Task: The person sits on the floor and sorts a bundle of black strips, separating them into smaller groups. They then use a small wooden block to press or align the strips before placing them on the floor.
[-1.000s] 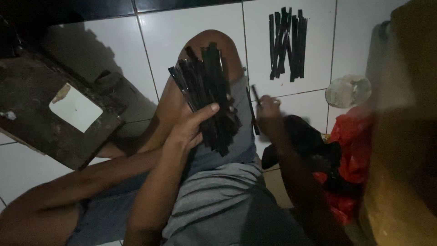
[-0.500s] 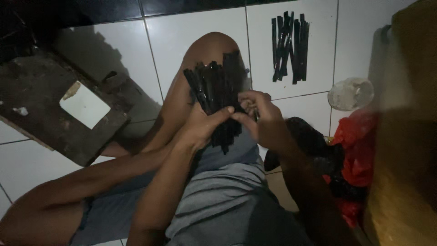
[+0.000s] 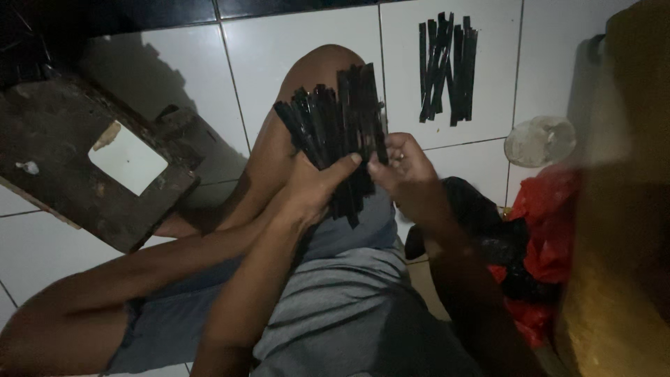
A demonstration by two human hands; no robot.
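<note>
Fanned bundle of black strips [image 3: 333, 132] sits in my left hand [image 3: 312, 192], held up over my raised knee [image 3: 317, 70], roughly mid-frame. Strips are thin, flat, dark and glossy; can't tell the material. Left hand is closed around the lower part of the fan, thumb pressed across the front, the rest of the fingers hidden behind it. Strip ends stick out below the hand, over my grey shorts [image 3: 349, 307].

My right hand [image 3: 405, 174] is at the right edge of the bundle, fingers curled, tips touching or just beside the outermost strips. Can't tell whether it actually pinches one, too dark.

Second pile of black strips [image 3: 447, 66] lies flat on the white tiled floor [image 3: 174, 84], well apart from the bundle, up and right of the knee. Round clear plastic lid [image 3: 541, 141] on the floor below that pile. Red plastic bag [image 3: 544, 237] at my right side, dark cloth [image 3: 474, 209] against it. Worn wooden board [image 3: 77, 167] with a square cut-out lies on the floor to the left. Blurred yellowish-brown object [image 3: 621, 209] fills the right edge.
</note>
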